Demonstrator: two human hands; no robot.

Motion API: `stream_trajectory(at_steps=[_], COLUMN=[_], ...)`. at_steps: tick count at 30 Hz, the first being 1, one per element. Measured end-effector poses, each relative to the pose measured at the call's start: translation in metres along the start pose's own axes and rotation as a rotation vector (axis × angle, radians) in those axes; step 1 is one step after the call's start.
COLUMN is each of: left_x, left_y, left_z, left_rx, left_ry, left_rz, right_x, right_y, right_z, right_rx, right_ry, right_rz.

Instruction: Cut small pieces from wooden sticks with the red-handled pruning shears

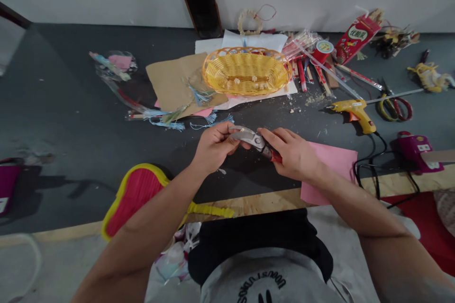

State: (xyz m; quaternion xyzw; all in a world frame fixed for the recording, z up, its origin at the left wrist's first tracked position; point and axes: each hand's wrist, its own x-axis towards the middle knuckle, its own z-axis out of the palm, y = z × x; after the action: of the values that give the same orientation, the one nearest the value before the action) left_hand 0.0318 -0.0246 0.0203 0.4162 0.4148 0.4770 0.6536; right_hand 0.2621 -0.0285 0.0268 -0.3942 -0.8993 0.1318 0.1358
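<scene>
Head view: the left hand (213, 147) is clamped on the steel head of red-handled snips (254, 141), and the right hand (293, 154) closes on their grips, at the table's near edge. A yellow wicker basket (246, 71) at twelve o'clock holds only a few small pale pieces.

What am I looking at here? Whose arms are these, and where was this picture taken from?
There is no machine here: these are a person's own two bare hands, seen through one camera worn on their head, looking forward and down, so the arms come in from the bottom of the picture. The left hand holds the metal head of red-handled cutters, and the right hand holds them near the handles, above a sheet of pink paper. On the dark table lie a yellow wicker basket, blue tassels, a yellow hot glue gun and scissors.
</scene>
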Motion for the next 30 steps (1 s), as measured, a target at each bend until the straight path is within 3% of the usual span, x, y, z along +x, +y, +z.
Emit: stream_trajectory(at_steps=[11, 19, 24, 30], left_x=[0.0, -0.001, -0.002, -0.004], left_y=[-0.003, 0.0, -0.001, -0.001], left_z=[-0.005, -0.006, -0.006, -0.005], left_rx=[0.083, 0.117, 0.217, 0.182], left_ry=[0.004, -0.037, 0.017, -0.023], left_rz=[0.081, 0.027, 0.097, 0.143], right_x=[0.005, 0.003, 0.002, 0.0], right_y=[-0.001, 0.005, -0.003, -0.008], right_z=[-0.004, -0.003, -0.002, -0.01], right_rx=[-0.108, -0.017, 0.032, 0.12], right_ry=[-0.065, -0.067, -0.057, -0.091], right_rz=[0.029, -0.04, 0.005, -0.006])
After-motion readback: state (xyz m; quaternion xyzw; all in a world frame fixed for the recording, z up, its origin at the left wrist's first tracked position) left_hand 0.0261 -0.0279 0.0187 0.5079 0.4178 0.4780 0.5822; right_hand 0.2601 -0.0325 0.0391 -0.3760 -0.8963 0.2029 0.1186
